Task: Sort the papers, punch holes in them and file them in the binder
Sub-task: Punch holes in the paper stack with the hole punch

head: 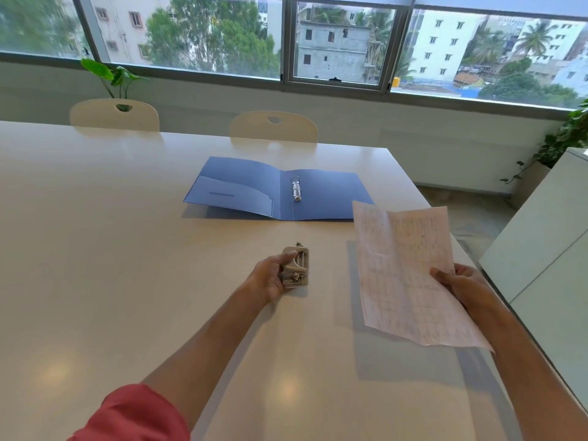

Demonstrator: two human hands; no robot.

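A blue binder (254, 192) lies open and flat on the white table (111, 249), its metal ring clip (296, 188) showing right of the spine. In front of it my left hand (270, 278) grips a small beige hole punch (296, 265) that sits on the table. My right hand (461, 284) holds a sheaf of printed papers (404, 275) by their right edge, lifted above the table's right side and tilted. The papers' far corner overlaps the binder's near right corner in view.
Two cream chairs (273, 127) stand at the table's far edge below a wide window. A potted plant (111, 74) is behind the left chair, another plant (566, 138) at the right. A white cabinet (547, 237) stands close to the table's right edge.
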